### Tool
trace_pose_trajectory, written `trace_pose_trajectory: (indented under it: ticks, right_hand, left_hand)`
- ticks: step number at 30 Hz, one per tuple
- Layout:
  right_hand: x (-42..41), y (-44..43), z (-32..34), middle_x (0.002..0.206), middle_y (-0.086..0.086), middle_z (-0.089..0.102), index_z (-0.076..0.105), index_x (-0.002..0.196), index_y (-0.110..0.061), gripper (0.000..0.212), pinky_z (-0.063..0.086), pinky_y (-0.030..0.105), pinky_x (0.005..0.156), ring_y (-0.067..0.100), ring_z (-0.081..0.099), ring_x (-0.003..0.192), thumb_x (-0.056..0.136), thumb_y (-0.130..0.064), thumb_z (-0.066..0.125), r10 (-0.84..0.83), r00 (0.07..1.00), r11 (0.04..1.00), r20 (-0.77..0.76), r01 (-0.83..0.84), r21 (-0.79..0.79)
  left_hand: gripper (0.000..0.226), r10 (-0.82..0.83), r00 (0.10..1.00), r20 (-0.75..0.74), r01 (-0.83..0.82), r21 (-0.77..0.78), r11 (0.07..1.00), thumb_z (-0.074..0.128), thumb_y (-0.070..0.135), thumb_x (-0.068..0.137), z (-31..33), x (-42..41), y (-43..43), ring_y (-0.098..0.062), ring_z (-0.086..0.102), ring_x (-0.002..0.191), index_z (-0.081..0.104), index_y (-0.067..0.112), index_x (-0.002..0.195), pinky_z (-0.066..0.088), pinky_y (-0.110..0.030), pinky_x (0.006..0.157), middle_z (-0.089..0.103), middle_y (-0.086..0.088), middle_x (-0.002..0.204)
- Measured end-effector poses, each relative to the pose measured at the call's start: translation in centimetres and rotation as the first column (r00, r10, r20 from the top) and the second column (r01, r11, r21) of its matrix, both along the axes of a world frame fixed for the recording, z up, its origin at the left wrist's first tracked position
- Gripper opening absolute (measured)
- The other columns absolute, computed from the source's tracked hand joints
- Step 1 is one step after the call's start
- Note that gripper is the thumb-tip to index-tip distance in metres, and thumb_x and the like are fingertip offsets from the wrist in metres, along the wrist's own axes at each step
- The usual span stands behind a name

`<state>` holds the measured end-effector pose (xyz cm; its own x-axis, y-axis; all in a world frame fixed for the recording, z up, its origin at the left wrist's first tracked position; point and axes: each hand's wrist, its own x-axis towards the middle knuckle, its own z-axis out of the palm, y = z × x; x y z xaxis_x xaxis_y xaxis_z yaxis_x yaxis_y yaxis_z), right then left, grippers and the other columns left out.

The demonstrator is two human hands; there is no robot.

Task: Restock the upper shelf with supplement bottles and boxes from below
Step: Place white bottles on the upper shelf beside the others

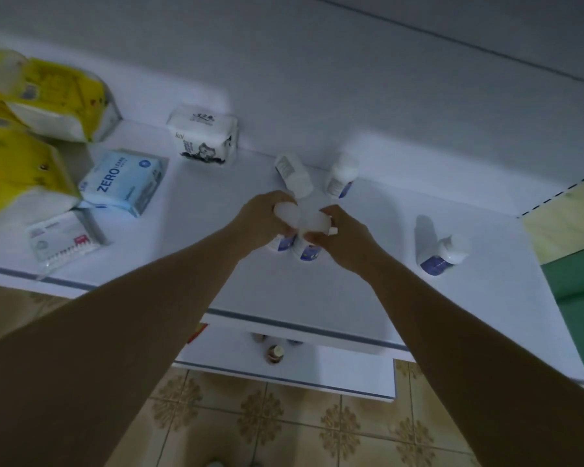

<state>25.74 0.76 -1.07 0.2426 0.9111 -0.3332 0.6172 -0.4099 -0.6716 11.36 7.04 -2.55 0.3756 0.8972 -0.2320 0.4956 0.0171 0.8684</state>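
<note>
Left hand (263, 220) with fingers curled round one white bottle (286, 213); right hand (346, 239) likewise gripping a second bottle (317, 224). Both held side by side at mid upper shelf (351, 298), near two more bottles (341, 175) by the back wall.

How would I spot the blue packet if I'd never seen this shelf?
Start at the white shelf, left side, where the yellow tissue packs sit. Just right of them lies the pale blue packet, the only one printed ZERO in large letters.
</note>
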Motion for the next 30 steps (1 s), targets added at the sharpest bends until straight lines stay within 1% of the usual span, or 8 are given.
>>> trace_pose_trajectory:
  ticks: [4, 6, 11, 14, 17, 20, 23, 30]
  right_hand:
    - [-0.3, -3.0, 1.9, 0.118, 0.006, 0.061, 0.054, 0.119, -0.016, 0.043, 0.046, 0.035, 0.095, 0.022, 0.059, 0.109, 0.083, -0.036, 0.068, -0.039, 0.985, 0.999, -0.167, 0.036, -0.023]
    - [-0.7, -5.0, 3.5, 0.117, 0.007, 0.062, 0.052, 0.115, -0.017, 0.038, 0.048, 0.042, 0.099, 0.022, 0.061, 0.105, 0.085, -0.034, 0.066, -0.068, 0.94, 0.997, -0.333, 0.071, -0.004]
    - [-1.9, -9.7, 8.5, 0.108, -0.001, 0.068, 0.053, 0.112, -0.021, 0.034, 0.053, 0.034, 0.085, 0.014, 0.067, 0.091, 0.088, -0.044, 0.057, -0.065, 0.823, 0.996, -0.564, 0.084, 0.008]
    - [-2.8, -12.0, 11.7, 0.112, 0.0, 0.069, 0.047, 0.127, -0.02, 0.049, 0.055, 0.039, 0.084, 0.018, 0.069, 0.096, 0.088, -0.05, 0.053, -0.01, 0.74, 0.999, -0.672, 0.043, 0.032]
    - [-4.0, -14.6, 15.8, 0.121, 0.005, 0.065, 0.041, 0.138, -0.019, 0.056, 0.055, 0.038, 0.084, 0.02, 0.067, 0.097, 0.091, -0.048, 0.05, 0.057, 0.662, 0.994, -0.747, 0.03, 0.102]
    - [-4.7, -17.9, 19.5, 0.093, 0.004, 0.073, 0.061, 0.11, -0.017, 0.04, 0.058, 0.032, 0.075, 0.016, 0.071, 0.079, 0.093, -0.049, 0.045, 0.16, 0.63, 0.978, -0.76, 0.001, 0.207]
    - [-5.2, -21.1, 23.1, 0.076, 0.001, 0.073, 0.064, 0.09, -0.019, 0.035, 0.059, 0.028, 0.065, 0.013, 0.07, 0.066, 0.095, -0.046, 0.041, 0.217, 0.586, 0.963, -0.781, 0.002, 0.269]
    - [-4.7, -27.2, 32.0, 0.116, 0.013, 0.069, 0.063, 0.118, -0.016, 0.049, 0.051, 0.048, 0.094, 0.031, 0.065, 0.109, 0.093, -0.053, 0.042, 0.267, 0.633, 0.942, -0.727, -0.013, 0.335]
  left_hand:
    - [0.04, 0.141, 0.951, 0.277, -0.059, -0.284, 0.957, 0.067, -0.001, 0.08, 1.4, -1.9, -3.2, -0.025, 0.057, 0.104, 0.054, 0.002, 0.118, 0.048, -0.037, 0.089, 0.06, -0.013, 0.111]
    - [0.036, 0.195, 0.896, 0.399, -0.026, -0.392, 0.919, 0.065, 0.004, 0.084, 2.8, -2.7, -5.1, -0.021, 0.058, 0.103, 0.054, 0.008, 0.118, 0.048, -0.029, 0.083, 0.062, -0.007, 0.108]
    - [0.027, 0.199, 0.802, 0.564, 0.115, -0.472, 0.874, 0.059, 0.018, 0.089, 7.8, -4.5, -9.9, -0.022, 0.062, 0.096, 0.059, 0.016, 0.116, 0.05, -0.034, 0.083, 0.066, -0.006, 0.104]
    - [0.019, 0.212, 0.753, 0.623, 0.147, -0.474, 0.868, 0.053, 0.019, 0.09, 11.5, -5.2, -13.1, -0.028, 0.064, 0.088, 0.062, 0.014, 0.106, 0.051, -0.041, 0.085, 0.068, -0.011, 0.1]
    - [0.015, 0.229, 0.752, 0.618, 0.098, -0.448, 0.889, 0.05, 0.021, 0.089, 15.9, -6.2, -17.2, -0.02, 0.067, 0.065, 0.064, 0.017, 0.088, 0.053, -0.032, 0.069, 0.072, -0.005, 0.078]
    - [0.019, 0.204, 0.737, 0.644, 0.092, -0.395, 0.914, 0.047, 0.021, 0.089, 19.9, -7.4, -20.9, -0.017, 0.068, 0.061, 0.065, 0.016, 0.091, 0.055, -0.029, 0.063, 0.073, -0.004, 0.075]
    - [0.019, 0.203, 0.713, 0.671, 0.08, -0.365, 0.927, 0.046, 0.021, 0.088, 24.0, -8.2, -24.2, -0.018, 0.067, 0.061, 0.064, 0.014, 0.091, 0.054, -0.03, 0.063, 0.071, -0.005, 0.074]
    - [0.023, 0.097, 0.701, 0.707, 0.106, -0.238, 0.965, 0.045, 0.025, 0.088, 32.3, -8.2, -28.9, -0.019, 0.069, 0.063, 0.063, 0.012, 0.096, 0.057, -0.03, 0.062, 0.071, -0.009, 0.078]
